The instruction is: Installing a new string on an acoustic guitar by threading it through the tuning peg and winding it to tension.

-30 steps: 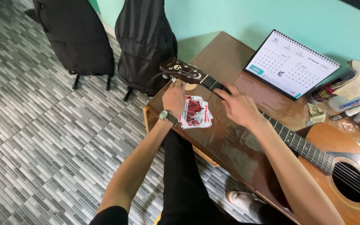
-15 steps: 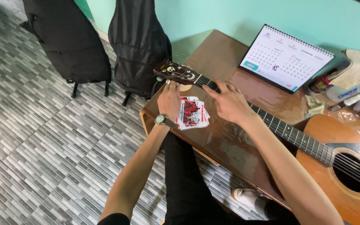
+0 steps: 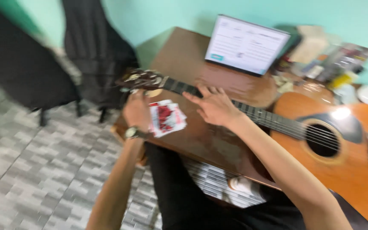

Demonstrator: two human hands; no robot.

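A guitar (image 3: 320, 132) is lying across my desk (image 3: 188, 55), its headstock (image 3: 143, 79) overhanging the left edge; a calendar (image 3: 245, 44) is standing behind it.

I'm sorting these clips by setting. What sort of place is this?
Probably a room at home or a small workshop used for guitar upkeep: an acoustic guitar lies across a brown wooden table, a desk calendar stands by the teal wall, and black gig bags lean nearby on a tiled floor.

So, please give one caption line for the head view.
Left hand beside red-and-white packet, right hand on acoustic guitar neck, brown wooden table.
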